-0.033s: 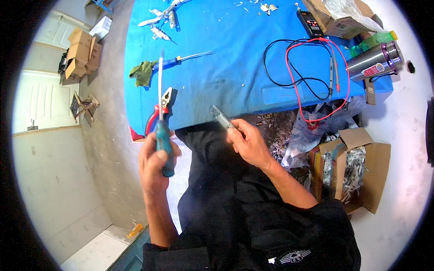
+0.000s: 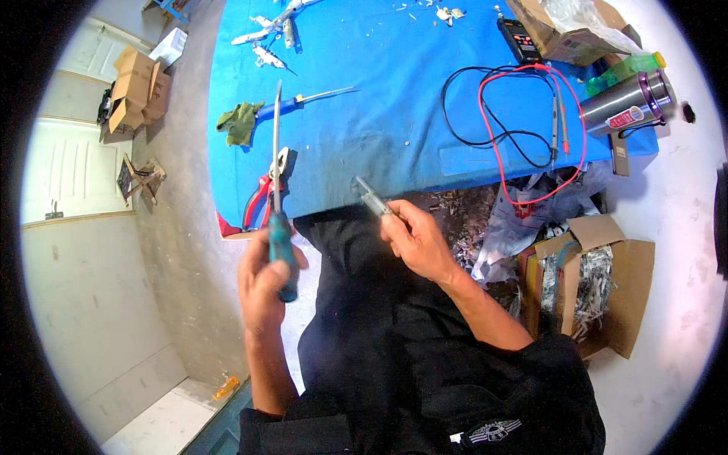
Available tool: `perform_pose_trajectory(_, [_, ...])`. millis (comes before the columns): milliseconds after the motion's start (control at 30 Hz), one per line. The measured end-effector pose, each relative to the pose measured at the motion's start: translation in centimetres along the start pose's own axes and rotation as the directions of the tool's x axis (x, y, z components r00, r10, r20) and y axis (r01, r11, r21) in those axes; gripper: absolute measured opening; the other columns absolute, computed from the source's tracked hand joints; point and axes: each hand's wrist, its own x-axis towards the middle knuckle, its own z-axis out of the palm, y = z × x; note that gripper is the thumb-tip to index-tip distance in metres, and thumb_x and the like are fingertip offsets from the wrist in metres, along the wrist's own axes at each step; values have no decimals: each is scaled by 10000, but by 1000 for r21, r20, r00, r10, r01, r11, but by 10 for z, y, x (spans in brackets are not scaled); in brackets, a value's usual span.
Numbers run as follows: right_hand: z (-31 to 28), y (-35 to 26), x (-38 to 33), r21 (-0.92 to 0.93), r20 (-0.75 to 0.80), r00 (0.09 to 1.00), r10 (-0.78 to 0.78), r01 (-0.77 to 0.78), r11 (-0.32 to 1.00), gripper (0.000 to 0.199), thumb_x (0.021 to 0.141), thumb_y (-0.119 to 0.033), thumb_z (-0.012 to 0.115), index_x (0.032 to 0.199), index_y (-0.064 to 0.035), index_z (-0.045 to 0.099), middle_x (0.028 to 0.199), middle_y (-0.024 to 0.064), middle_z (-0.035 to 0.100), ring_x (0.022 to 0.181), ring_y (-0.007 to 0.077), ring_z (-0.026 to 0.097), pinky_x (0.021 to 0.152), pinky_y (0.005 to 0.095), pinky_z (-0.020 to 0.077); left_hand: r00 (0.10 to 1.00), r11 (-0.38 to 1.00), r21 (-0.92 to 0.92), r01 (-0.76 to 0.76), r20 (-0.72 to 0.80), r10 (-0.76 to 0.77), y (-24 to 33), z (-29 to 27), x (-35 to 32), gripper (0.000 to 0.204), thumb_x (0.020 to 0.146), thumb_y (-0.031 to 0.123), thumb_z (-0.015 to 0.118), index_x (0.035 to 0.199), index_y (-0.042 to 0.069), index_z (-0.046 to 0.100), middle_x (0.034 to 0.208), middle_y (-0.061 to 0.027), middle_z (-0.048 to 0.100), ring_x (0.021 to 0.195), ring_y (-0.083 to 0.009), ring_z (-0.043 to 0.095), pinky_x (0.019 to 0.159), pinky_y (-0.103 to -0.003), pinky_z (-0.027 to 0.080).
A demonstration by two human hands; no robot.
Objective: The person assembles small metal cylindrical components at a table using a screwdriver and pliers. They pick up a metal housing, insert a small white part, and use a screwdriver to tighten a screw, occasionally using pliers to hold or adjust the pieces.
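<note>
My left hand [image 2: 260, 287] is wrapped round the teal handle of a long screwdriver [image 2: 283, 258], its shaft pointing up over the front left of the blue-covered table [image 2: 364, 98]. My right hand [image 2: 421, 241] pinches a slim grey, partly clear piece [image 2: 371, 199] with a narrow tip, held at the table's front edge; its exact kind is unclear. Red-handled pliers [image 2: 258, 201] lie beneath the screwdriver shaft, partly covered by it. Farther back rests a second screwdriver [image 2: 279, 108] with a blue handle, beside a crumpled green rag [image 2: 240, 123].
At right lie a multimeter [image 2: 520, 39] with red and black leads [image 2: 494, 136], a metal flask [image 2: 626, 106] and a green bottle [image 2: 622, 74]. White broken parts [image 2: 269, 30] lie at the far left. Below stands a carton [image 2: 633, 296] of scraps beside a plastic bag [image 2: 516, 227].
My left hand has shifted slightly right and down with the screwdriver, whose shaft now crosses the pliers' jaws. My right hand and its piece have stayed put.
</note>
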Motion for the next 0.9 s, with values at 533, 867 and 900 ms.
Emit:
perform_pose_trajectory(533, [10, -8, -2, -289, -89, 992, -85, 56, 956, 250, 995, -235, 691, 1060, -2, 628, 789, 181, 692, 714, 294, 697, 646, 447, 514, 996, 753, 658, -9, -64, 67, -11, -12, -81, 444, 899, 124, 731, 1317, -2, 644, 975, -105, 745, 856, -164, 692, 786, -314, 545])
perform_pose_trajectory(867, [10, -10, -1, -741, -104, 956, -274, 109, 662, 250, 980, -266, 685, 1071, -57, 582, 789, 209, 710, 724, 467, 693, 637, 583, 530, 973, 624, 765, -160, 14, 232, -8, -5, -80, 388, 859, 63, 775, 1236, 3, 703, 1027, -170, 771, 870, -222, 738, 789, -327, 562])
perform_pose_trajectory(900, [10, -12, -1, -756, -92, 955, -281, 117, 644, 250, 989, -276, 676, 1055, -56, 577, 783, 207, 708, 720, 466, 691, 631, 585, 528, 970, 607, 777, -168, 21, 242, -8, -4, -79, 383, 854, 39, 773, 1229, 6, 705, 1024, -171, 770, 866, -228, 740, 781, -328, 563])
